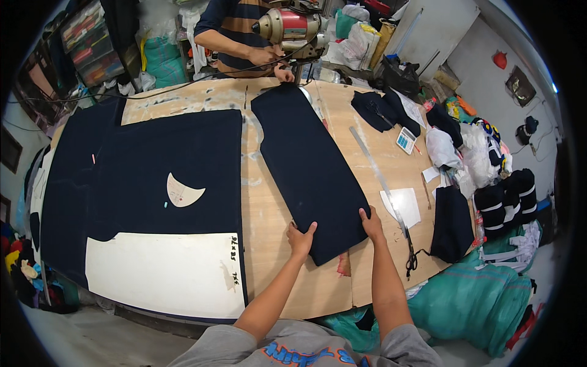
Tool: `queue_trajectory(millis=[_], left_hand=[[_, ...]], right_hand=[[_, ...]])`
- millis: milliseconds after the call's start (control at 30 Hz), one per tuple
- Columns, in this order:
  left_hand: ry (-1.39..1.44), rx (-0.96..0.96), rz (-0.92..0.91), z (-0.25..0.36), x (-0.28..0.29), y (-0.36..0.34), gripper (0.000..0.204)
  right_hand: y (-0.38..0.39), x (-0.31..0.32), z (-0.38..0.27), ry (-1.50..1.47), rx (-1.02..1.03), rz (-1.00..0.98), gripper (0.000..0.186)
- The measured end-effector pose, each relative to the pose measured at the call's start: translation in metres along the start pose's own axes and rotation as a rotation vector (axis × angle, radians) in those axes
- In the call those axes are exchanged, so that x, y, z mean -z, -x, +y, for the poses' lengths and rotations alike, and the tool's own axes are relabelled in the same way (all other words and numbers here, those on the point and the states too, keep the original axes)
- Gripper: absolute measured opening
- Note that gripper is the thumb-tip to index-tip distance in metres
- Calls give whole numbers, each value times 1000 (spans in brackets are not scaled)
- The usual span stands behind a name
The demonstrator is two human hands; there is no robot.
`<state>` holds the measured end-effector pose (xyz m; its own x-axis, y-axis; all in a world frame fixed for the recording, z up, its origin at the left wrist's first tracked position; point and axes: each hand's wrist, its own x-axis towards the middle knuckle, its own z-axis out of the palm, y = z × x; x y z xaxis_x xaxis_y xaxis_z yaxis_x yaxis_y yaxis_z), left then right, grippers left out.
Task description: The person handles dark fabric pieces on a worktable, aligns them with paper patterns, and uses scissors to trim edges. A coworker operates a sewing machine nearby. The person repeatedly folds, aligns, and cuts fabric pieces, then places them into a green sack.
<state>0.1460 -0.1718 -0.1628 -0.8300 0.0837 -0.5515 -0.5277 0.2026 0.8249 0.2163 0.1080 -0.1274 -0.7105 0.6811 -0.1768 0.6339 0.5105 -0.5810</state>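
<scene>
A long dark navy fabric panel [312,171] lies slantwise across the middle of the table, its near end between my hands. My left hand [301,240] grips its left edge close to the near corner, thumb on top and fingers partly hidden. On the opposite edge, my right hand [372,224] holds the cloth in the same way. At the panel's far end, a co-worker's hand [284,74] is beside an upright cloth cutting machine [296,27] with a red and metal motor.
Left on the wooden table [269,275] are wide navy cloth [165,147], a large white pattern board [165,269] and a small crescent pattern piece [183,191]. Rightward lie a metal ruler [379,174], scissors [412,260], a calculator [406,140] and navy pieces [452,223]. Green sacks [471,300] bulge beside the near-right edge.
</scene>
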Motion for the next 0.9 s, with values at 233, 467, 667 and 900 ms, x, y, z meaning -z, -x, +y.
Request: queue_trajectory(millis=[233, 467, 667, 900], left_hand=[[85, -5, -17, -1, 7, -21, 100], [-39, -43, -30, -2, 24, -18, 94], [-121, -8, -81, -3, 52, -7, 81], [-120, 47, -281, -4, 97, 20, 93]], right_hand=[[-1, 8, -17, -3, 7, -52, 60], [17, 9, -11, 39, 7, -71, 64], [61, 5, -15, 77, -12, -42, 59], [131, -13, 8, 33, 57, 40, 53]])
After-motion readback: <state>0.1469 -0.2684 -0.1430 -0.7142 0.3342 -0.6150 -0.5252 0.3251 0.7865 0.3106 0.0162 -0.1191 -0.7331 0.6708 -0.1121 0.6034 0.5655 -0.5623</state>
